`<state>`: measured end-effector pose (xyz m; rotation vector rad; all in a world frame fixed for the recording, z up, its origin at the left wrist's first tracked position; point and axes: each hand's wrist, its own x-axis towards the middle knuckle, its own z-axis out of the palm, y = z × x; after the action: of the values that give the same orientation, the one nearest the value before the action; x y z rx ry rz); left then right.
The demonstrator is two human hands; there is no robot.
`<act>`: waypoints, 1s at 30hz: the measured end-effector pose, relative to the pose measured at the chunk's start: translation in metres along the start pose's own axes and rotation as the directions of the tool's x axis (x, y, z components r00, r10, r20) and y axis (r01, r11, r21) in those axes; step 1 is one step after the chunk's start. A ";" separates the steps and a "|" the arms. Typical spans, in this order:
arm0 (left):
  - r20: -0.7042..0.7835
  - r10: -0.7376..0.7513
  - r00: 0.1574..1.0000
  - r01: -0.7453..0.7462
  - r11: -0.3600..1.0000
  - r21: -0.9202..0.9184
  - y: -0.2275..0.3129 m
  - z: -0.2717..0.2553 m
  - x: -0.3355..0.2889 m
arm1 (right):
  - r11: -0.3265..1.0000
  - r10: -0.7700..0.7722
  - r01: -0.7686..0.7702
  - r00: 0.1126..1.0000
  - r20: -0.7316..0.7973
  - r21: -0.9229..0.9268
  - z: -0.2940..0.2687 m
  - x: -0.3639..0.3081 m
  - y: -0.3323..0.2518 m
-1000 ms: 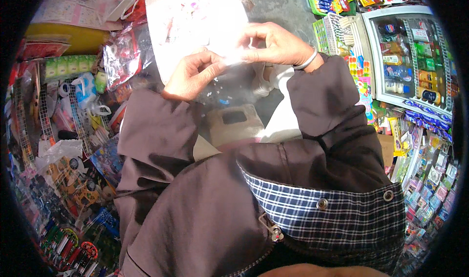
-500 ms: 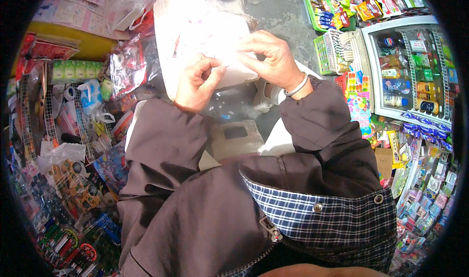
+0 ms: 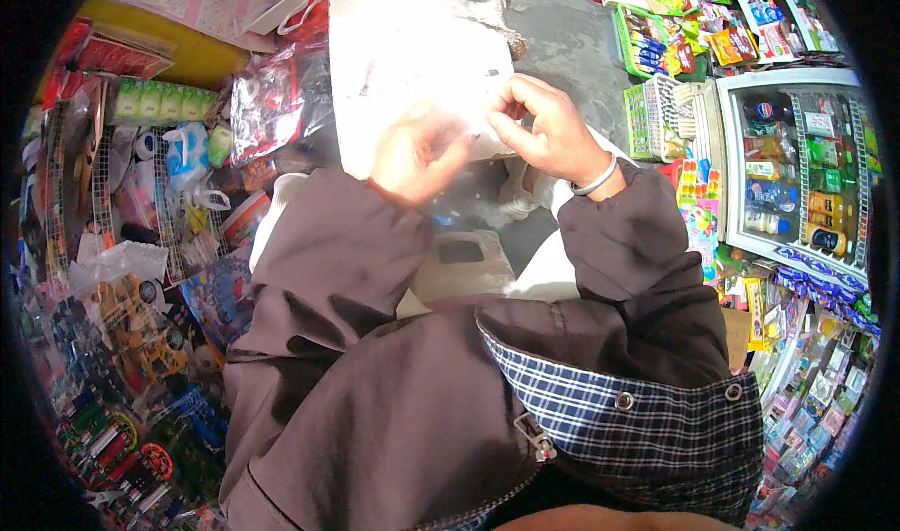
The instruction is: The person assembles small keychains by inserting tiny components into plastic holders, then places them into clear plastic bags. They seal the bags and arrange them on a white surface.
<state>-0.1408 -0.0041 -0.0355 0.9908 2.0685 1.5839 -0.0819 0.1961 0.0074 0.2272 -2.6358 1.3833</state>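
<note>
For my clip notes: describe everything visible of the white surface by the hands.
The white surface looks flat, but is so washed out by strong light that most detail, material included, is lost. Its left edge runs nearly straight, and a few faint dark marks show. It lies in the view's upper middle; a crumpled, brownish-grey thing sits at its far right corner. The left hand and right hand overlap its near part; whether either touches it is unclear.

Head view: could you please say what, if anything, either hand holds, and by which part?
It cannot be told: glare obscures the space between the left hand and right hand.
</note>
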 end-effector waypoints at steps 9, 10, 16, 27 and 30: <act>-0.068 0.003 0.998 -0.009 0.996 -0.090 -0.002 -0.015 0.000 | 0.953 0.140 -0.159 0.986 0.089 0.257 0.011 0.005 -0.001; -0.083 0.038 0.996 -0.043 0.997 -0.065 -0.001 -0.015 -0.001 | 0.944 0.146 -0.170 0.984 0.103 0.284 0.011 0.006 -0.001; -0.106 0.017 0.994 -0.032 0.989 -0.147 0.003 -0.013 0.001 | 0.907 0.181 -0.210 0.977 0.112 0.365 0.012 0.008 -0.004; -0.117 0.101 0.988 -0.096 0.994 0.051 0.004 -0.018 0.002 | 0.950 0.171 -0.191 0.980 0.100 0.246 0.018 0.008 -0.013; -0.129 0.128 0.983 -0.123 0.991 0.048 0.000 -0.021 0.002 | 0.964 0.184 -0.201 0.977 0.110 0.172 0.025 0.009 -0.014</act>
<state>-0.1554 -0.0174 -0.0289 1.0760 2.1710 1.7197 -0.0897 0.1675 0.0063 0.0580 -2.6662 1.7194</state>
